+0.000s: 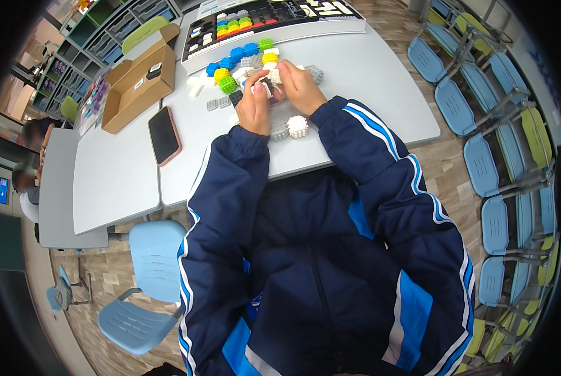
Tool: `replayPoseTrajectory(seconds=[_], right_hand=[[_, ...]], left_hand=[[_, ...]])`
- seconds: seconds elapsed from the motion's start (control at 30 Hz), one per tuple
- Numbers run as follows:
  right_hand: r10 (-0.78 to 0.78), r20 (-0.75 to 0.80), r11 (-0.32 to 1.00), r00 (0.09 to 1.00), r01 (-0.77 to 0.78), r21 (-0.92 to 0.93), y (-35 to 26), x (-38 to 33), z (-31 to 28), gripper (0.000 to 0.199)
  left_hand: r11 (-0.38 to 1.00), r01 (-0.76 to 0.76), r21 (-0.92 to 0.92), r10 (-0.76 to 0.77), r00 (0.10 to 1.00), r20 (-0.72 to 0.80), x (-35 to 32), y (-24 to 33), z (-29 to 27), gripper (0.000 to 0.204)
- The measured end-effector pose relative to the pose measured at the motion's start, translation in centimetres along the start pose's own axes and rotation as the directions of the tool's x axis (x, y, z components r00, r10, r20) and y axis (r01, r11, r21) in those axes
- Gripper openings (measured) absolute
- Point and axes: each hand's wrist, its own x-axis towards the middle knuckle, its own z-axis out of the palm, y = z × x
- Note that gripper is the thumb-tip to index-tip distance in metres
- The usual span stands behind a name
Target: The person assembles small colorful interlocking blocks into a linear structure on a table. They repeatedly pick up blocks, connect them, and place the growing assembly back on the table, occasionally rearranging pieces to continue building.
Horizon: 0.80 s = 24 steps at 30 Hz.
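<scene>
My left hand (253, 108) and my right hand (299, 86) meet over the grey table (368, 94), both closed on a small cluster of white studded blocks (272, 78) held between the fingers. Just below the hands lie two joined white knobbly blocks (291, 128). Beyond the hands sits a row of blue, yellow and green studded blocks (236, 61), with loose white and grey pieces around them. Navy sleeves with blue and white stripes cover both forearms.
A black sorting tray of coloured pieces (262, 22) stands at the table's far edge. An open cardboard box (133, 91) and a dark phone (164, 135) lie to the left. Blue chairs (481, 163) line the right side, another chair (146, 276) lower left. People sit far left (33, 156).
</scene>
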Motion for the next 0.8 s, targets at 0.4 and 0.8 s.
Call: replayPoseTrajectory(seconds=[0.4, 0.8], right_hand=[[-0.267, -0.254, 0.956, 0.929, 0.223, -0.189, 1.6, 0.7, -0.1, 0.029], [0.008, 0.191, 0.989, 0.981, -0.036, 0.145, -1.0, -0.4, -0.1, 0.043]], left_hand=[[0.966, -0.086, 0.245, 0.118, 0.986, -0.119, 0.0, 2.0, -0.2, 0.048], [0.933, -0.187, 0.306, 0.235, 0.963, -0.128, 0.6, 0.1, -0.2, 0.063]])
